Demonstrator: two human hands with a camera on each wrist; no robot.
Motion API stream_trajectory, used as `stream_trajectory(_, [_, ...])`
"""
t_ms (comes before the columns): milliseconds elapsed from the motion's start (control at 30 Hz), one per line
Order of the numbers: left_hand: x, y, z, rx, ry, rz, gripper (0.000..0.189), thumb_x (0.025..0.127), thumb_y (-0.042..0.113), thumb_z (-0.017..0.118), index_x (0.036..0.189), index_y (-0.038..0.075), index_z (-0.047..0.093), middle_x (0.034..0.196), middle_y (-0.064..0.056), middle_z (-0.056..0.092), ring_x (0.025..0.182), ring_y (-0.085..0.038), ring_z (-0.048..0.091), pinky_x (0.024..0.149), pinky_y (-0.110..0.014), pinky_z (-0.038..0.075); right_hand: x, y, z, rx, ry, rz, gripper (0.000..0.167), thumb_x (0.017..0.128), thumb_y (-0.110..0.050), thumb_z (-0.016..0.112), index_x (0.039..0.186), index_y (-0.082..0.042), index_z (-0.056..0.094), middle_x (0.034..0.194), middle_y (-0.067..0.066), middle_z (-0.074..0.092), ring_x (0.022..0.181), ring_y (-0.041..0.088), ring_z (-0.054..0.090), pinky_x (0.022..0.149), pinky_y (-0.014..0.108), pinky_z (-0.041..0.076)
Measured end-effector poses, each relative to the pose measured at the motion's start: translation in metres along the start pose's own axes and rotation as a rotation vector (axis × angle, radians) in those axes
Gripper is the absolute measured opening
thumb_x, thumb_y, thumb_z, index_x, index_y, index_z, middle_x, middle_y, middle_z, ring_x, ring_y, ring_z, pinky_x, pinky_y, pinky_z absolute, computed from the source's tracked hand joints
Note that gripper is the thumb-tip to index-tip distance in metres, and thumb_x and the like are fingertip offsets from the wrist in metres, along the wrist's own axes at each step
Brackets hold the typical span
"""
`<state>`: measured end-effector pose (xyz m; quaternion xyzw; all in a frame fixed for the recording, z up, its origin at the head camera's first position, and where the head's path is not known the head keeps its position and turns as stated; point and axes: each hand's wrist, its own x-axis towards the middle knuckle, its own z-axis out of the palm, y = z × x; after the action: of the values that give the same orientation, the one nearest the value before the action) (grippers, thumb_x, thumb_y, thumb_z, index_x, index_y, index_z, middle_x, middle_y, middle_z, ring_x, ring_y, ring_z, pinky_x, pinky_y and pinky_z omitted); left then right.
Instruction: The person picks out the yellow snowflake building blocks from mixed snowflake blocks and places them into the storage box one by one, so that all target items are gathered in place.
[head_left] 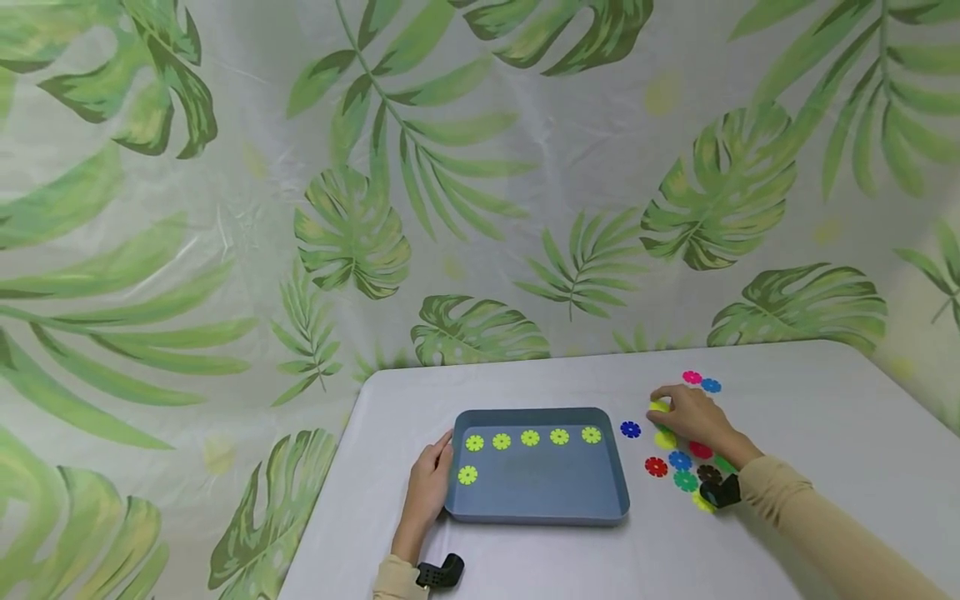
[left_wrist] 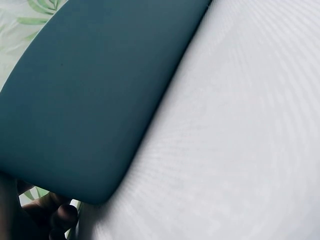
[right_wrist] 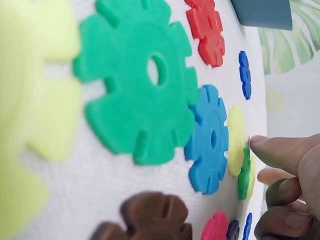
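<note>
Fingers of the right hand point(head_left: 695, 414) narrow round a yellow disc point(head_left: 660, 406), right of the tray point(head_left: 537, 520); left hand point(head_left: 431, 477) touches its left side, grip unclear.

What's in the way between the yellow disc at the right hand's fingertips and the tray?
A dark blue disc lies on the table between the yellow disc and the tray, whose raised side also stands there. Lifting over both looks easy.

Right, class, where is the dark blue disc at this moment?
In the head view, the dark blue disc lies on the white table, just right of the grey-blue tray and left of the right hand.
</note>
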<state>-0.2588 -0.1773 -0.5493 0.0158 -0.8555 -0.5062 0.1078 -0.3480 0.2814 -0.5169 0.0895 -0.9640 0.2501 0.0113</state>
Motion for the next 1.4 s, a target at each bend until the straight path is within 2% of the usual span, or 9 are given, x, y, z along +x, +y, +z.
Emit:
stream_trajectory(267, [0.0013,-0.0013,-0.0001,-0.017,0.002,-0.002,0.045,0.108,0.035,0.048,0.146,0.011,0.056,0.091,-0.002,0.055,0.076,-0.016,0.045,0.071,-0.032,0.038,-0.0010,0.0040,-0.0015,-0.007,0.008,-0.017,0.043,0.091,-0.026,0.076,0.120,0.004,0.069,0.093,0.013,0.069,0.077,0.024,0.059,0.065,0.041,0.052])
stream_trajectory(700, [0.0024,-0.0016,0.0004,-0.008,0.000,0.002,0.045,0.109,0.035,0.048,0.146,0.012,0.056,0.091,-0.001,0.056,0.077,-0.016,0.045,0.072,-0.033,0.038,0.0037,0.0067,0.0002,-0.013,0.024,-0.009,0.039,0.091,-0.025,0.075,0.115,0.006,0.070,0.088,0.010,0.067,0.074,0.021,0.055,0.060,0.035,0.047])
stream_trajectory(933, [0.0014,-0.0025,0.0002,-0.007,0.002,0.001,0.045,0.109,0.035,0.048,0.146,0.012,0.056,0.090,-0.001,0.055,0.075,-0.016,0.044,0.070,-0.031,0.038,0.0041,0.0073,-0.0013,-0.013,0.038,0.009,0.042,0.088,-0.028,0.078,0.110,0.006,0.072,0.096,0.017,0.069,0.080,0.028,0.060,0.070,0.045,0.053])
stream_trajectory(1167, [0.0013,-0.0023,0.0001,-0.005,-0.001,-0.001,0.045,0.109,0.036,0.047,0.146,0.012,0.056,0.091,-0.001,0.056,0.076,-0.016,0.045,0.071,-0.032,0.038,0.0056,0.0096,-0.0004,-0.002,0.055,0.008,0.042,0.085,-0.030,0.079,0.106,0.006,0.072,0.101,0.022,0.070,0.082,0.029,0.062,0.074,0.050,0.054])
stream_trajectory(1300, [0.0014,-0.0013,-0.0003,-0.005,0.000,0.005,0.046,0.108,0.036,0.047,0.146,0.011,0.056,0.090,-0.001,0.055,0.076,-0.017,0.044,0.071,-0.033,0.038,0.0071,0.0093,0.0001,0.006,0.050,0.015,0.043,0.085,-0.031,0.080,0.106,0.006,0.072,0.101,0.021,0.070,0.077,0.024,0.059,0.068,0.042,0.053])
stream_trajectory(1400, [0.0014,-0.0011,-0.0004,0.002,0.002,0.009,0.046,0.108,0.036,0.047,0.146,0.011,0.056,0.090,-0.001,0.054,0.076,-0.017,0.044,0.071,-0.033,0.038,0.0079,0.0075,0.0002,0.017,0.043,0.022,0.044,0.084,-0.031,0.081,0.106,0.006,0.072,0.096,0.017,0.070,0.071,0.021,0.055,0.060,0.035,0.048])
